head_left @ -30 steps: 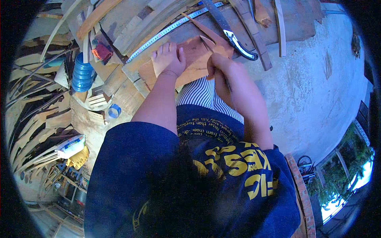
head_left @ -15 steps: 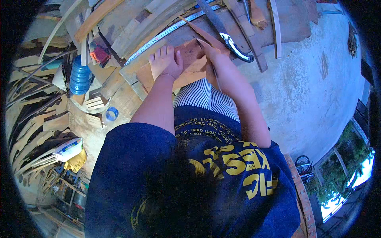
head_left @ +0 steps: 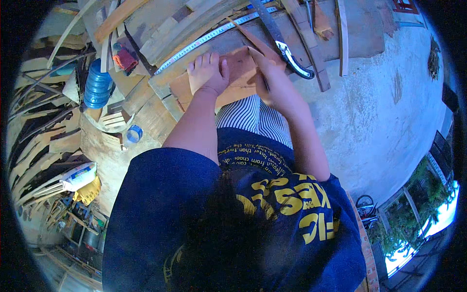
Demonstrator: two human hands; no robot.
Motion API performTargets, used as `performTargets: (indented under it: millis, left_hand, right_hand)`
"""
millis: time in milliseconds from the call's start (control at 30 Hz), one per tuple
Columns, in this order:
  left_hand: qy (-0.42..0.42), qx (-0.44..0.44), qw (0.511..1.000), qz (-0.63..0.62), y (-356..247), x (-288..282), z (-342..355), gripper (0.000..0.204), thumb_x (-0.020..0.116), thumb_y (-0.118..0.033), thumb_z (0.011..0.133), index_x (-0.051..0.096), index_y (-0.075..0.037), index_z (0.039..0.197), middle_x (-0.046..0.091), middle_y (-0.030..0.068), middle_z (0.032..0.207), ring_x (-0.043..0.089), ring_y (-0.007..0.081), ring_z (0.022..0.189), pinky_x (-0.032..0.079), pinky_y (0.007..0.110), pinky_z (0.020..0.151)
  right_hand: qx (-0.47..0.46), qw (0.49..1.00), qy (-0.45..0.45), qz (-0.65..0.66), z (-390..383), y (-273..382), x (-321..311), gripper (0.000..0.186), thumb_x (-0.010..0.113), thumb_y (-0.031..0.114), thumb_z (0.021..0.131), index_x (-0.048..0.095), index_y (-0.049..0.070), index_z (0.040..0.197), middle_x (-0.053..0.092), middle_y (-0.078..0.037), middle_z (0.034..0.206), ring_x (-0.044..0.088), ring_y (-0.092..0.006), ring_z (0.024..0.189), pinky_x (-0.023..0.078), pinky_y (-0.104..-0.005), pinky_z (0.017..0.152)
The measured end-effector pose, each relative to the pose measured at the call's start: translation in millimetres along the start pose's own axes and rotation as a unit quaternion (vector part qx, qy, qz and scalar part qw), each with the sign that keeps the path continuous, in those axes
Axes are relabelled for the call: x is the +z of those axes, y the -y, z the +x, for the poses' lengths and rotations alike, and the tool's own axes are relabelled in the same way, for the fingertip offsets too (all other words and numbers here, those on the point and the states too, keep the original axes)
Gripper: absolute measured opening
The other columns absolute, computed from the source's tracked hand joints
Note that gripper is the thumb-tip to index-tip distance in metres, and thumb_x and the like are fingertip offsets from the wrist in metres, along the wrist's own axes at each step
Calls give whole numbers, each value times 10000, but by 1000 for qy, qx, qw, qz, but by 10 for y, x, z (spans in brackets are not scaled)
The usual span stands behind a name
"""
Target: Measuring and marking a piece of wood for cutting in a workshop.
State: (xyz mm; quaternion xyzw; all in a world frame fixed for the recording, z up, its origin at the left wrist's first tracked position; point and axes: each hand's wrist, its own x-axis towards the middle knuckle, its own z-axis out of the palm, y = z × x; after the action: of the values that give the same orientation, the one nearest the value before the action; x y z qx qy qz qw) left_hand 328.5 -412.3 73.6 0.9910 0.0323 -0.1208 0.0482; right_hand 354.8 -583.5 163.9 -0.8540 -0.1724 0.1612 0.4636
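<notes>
A reddish-brown wooden board [head_left: 239, 65] lies in front of my lap, its paler edge toward me. Resting flat on its left part is my left hand [head_left: 208, 74], with the fingers stretched out and the thumb apart. My right hand [head_left: 273, 80] is closed at the board's right end. A thin dark tip shows by its fingers, but what it grips is mostly hidden. Just beyond the board, a narrow pointed wood strip [head_left: 255, 38] lies slantwise. A hand saw [head_left: 292, 59] with a white and black handle lies to the right of it.
An extended tape measure [head_left: 206, 37] runs behind the board. Long wood strips [head_left: 305, 41] lie at the far side. On the left are a blue plastic water bottle [head_left: 97, 87], a red cloth-like item [head_left: 125, 61], a blue tape roll [head_left: 134, 134] and heaped scrap wood [head_left: 36, 146].
The view has shifted slightly, so the scene sits a little further right. My right hand has moved a little along the board's right end; my left hand stays flat on it.
</notes>
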Motion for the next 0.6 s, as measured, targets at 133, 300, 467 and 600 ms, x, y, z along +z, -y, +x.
performTargets:
  millis: [133,300,467,600]
  left_hand:
    - [14,1,1000,-10,-12,-33,19,325,438,-360,858,540,-113,1043,554,69,1100,489,226,1071,338,407,900]
    - [15,-7,1000,-4,15,-60,-13,321,438,-355,861,539,-117,1051,549,61,1104,489,221,1070,339,407,898]
    - [15,1,1000,-20,-33,-33,16,322,438,-357,862,538,-118,1054,547,60,1106,486,218,1074,335,405,898]
    - [17,-18,1000,-5,49,0,-43,322,434,-360,865,537,-124,1059,546,62,1107,486,214,1076,332,407,899]
  right_hand:
    - [19,999,26,-21,-31,51,-54,537,450,-85,758,413,-19,1290,566,-194,732,629,-285,681,462,-330,654]
    - [59,998,36,13,-149,331,-207,543,447,-92,754,420,-8,1290,573,-184,701,640,-274,696,465,-330,633]
    - [35,999,2,16,-43,-108,43,531,436,-94,768,418,-5,1291,583,-185,716,635,-288,744,466,-338,644]
    - [39,999,19,-10,-223,367,-120,527,453,-87,771,416,-6,1290,582,-212,803,629,-299,774,470,-340,666]
